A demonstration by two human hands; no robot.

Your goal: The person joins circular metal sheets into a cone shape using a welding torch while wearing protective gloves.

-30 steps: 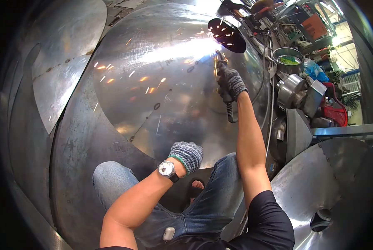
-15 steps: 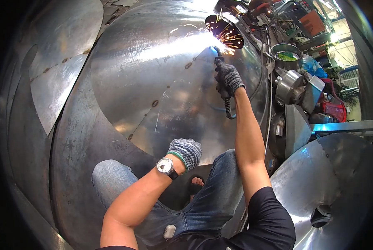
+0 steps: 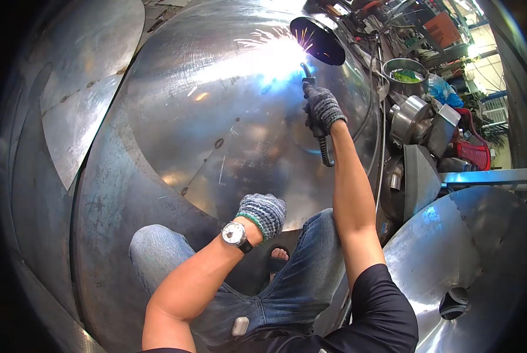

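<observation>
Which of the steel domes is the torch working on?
The big central dome: the right hand holds the torch sparking beside its dark top opening. The lower-right dome sits untouched.

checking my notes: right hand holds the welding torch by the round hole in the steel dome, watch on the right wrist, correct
Not quite: the head view shows the watch on the left wrist, behind the gloved left hand. The right hand does hold the welding torch by the round hole in the steel dome.
</observation>
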